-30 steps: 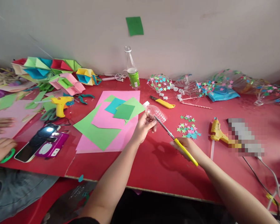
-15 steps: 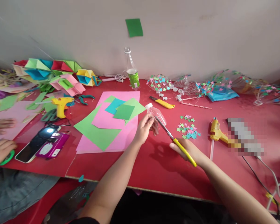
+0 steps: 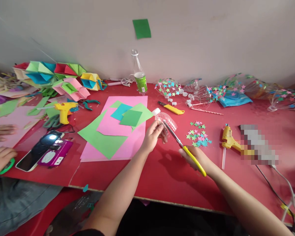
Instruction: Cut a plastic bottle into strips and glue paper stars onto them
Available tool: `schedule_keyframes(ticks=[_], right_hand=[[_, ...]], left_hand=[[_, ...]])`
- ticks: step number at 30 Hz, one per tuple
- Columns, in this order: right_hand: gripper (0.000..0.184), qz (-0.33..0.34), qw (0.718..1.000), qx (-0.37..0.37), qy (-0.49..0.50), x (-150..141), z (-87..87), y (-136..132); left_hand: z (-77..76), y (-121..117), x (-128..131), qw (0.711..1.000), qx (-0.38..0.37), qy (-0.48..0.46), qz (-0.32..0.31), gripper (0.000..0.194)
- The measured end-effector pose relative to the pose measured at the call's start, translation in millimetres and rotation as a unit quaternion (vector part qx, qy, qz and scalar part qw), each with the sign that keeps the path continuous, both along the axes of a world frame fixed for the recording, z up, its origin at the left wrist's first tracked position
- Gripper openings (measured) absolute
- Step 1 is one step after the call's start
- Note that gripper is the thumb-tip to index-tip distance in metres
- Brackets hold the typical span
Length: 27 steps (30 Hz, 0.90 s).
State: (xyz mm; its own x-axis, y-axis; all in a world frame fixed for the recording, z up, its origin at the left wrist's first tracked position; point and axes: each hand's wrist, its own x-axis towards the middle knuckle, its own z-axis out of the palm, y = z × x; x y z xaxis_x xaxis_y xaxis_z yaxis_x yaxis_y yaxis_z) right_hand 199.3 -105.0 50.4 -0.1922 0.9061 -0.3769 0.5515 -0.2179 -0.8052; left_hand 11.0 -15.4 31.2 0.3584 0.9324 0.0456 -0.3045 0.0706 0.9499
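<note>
Red table (image 3: 159,180), bottle piece (image 3: 169,118) in left grip (image 3: 152,132)

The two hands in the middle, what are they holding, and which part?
The right hand holds scissors by their yellow handles. The left hand holds a clear plastic piece at its near side, close to the white cap.

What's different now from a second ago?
The clear plastic bottle has shifted slightly right, with its white cap, and the left hand has moved slightly with it. The scissors' yellow handle has swung slightly left in the right hand. Nothing was visibly picked up or let go; the paper stars and yellow cutter stayed put.
</note>
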Motion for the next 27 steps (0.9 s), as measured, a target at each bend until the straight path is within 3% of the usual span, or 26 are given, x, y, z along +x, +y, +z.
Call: schedule_keyframes(ticks=[4, 27], right_hand=[[0.049, 0.006, 1.0, -0.005, 0.006, 0.4, -0.3, 0.1], [0.05, -0.048, 0.998, -0.043, 0.02, 1.1, -6.5, 1.6]], left_hand=[[-1.4, -3.1, 3.9, 0.999, 0.002, 0.016, -0.035, 0.03], [-0.7, -9.2, 9.5, 0.997, 0.002, 0.04, -0.064, 0.036]])
